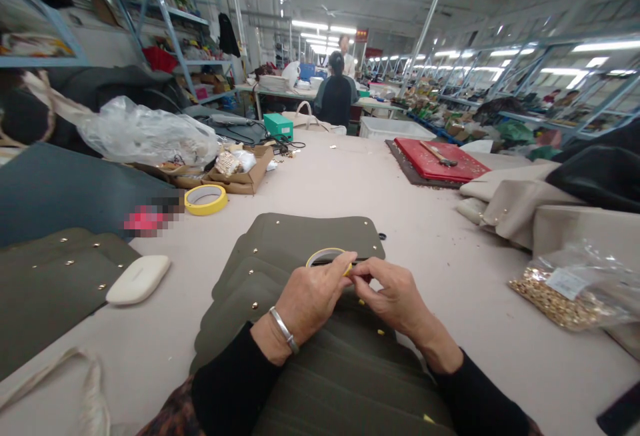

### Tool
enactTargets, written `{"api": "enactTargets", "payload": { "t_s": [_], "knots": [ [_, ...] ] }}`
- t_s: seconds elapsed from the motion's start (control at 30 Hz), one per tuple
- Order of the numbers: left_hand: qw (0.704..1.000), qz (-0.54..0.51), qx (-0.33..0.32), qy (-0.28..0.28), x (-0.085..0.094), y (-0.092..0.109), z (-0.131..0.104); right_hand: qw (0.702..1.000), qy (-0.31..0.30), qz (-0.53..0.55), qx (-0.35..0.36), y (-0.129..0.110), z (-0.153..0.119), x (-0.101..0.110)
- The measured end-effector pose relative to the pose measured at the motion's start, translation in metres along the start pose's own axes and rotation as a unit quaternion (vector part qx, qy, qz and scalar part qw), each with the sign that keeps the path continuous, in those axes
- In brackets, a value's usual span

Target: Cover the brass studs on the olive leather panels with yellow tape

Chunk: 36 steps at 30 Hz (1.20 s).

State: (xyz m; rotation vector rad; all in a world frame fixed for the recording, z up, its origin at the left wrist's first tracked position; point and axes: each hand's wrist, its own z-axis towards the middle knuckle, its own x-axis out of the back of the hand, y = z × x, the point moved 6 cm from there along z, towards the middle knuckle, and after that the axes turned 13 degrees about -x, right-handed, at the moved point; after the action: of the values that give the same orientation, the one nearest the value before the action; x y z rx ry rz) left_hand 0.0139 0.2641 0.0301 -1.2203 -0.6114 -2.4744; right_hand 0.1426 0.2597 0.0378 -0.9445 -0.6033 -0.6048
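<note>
My left hand [307,299] is closed round a small roll of yellow tape [320,254], held just above a stack of olive-green panels [285,229]. At the roll's right side, the thumb and finger of my right hand [393,293] are pinched together on the tape; the piece between them is mostly hidden. Gold-coloured studs show along the panels' edges. The panels lie overlapped like a fan towards me, with small yellow tape bits [381,333] stuck on several of them.
A second yellow tape roll [205,200] lies left, near a cardboard box [255,173]. A white rounded case [139,281] rests by more studded panels [55,276]. On the right are a bag of gold hardware [565,289] and a hammer [440,155] on a red board [463,166]. A person [336,93] sits ahead.
</note>
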Motion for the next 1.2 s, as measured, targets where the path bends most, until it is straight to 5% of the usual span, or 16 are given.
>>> {"api": "enactTargets", "payload": {
  "t_s": [0.23, 0.47, 0.67, 0.83, 0.93, 1.0, 1.2],
  "knots": [
    [0.994, 0.007, 0.087, -0.065, -0.002, -0.008, 0.001, 0.998, 0.062, -0.033, -0.002, -0.005, -0.004, -0.006],
    [0.992, 0.112, 0.06, 0.005, 0.003, 0.0, 0.01, 0.966, 0.032, 0.102, -0.236, 0.012, 0.005, -0.003],
    [0.989, 0.133, 0.048, 0.041, 0.005, 0.001, 0.012, 0.969, 0.068, 0.074, -0.226, 0.0, 0.008, 0.001],
    [0.993, 0.101, 0.006, 0.059, 0.015, 0.032, 0.011, 0.926, 0.082, 0.114, -0.351, 0.051, 0.006, 0.007],
    [0.997, 0.068, 0.003, 0.02, 0.012, 0.039, 0.013, 0.867, 0.05, 0.244, -0.432, 0.095, 0.003, 0.008],
    [0.996, 0.08, 0.031, -0.028, 0.004, 0.026, 0.014, 0.845, 0.026, 0.308, -0.437, 0.111, 0.005, 0.008],
    [0.976, 0.113, 0.088, -0.162, -0.031, -0.02, 0.016, 0.863, -0.016, 0.266, -0.43, 0.126, 0.019, 0.003]
  ]
}}
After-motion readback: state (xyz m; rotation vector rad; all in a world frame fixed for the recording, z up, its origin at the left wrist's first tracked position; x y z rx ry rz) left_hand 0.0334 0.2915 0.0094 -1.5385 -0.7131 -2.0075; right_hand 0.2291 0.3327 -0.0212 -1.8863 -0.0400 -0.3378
